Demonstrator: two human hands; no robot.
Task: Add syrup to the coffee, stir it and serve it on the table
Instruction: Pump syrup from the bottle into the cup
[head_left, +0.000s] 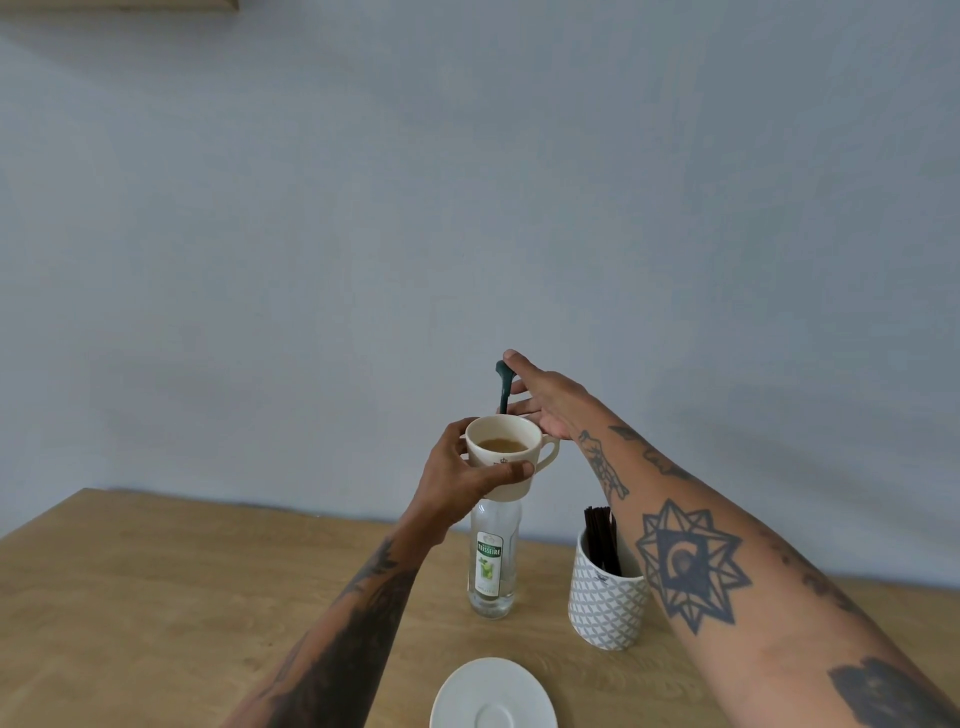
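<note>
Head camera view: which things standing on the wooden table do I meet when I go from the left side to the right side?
Syrup bottle → white saucer, cut by the bottom edge → patterned cup holding dark sticks. The bottle and saucer overlap a little in their left-right span.

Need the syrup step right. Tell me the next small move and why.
Probably press the pump down with the right hand, which rests on its head. The left hand holds the cup of coffee beneath the spout, above the bottle.

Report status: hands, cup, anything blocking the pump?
Left hand holds coffee cup raised under the spout. Right hand on the syrup pump. Bottle upright; nothing blocking.
</note>
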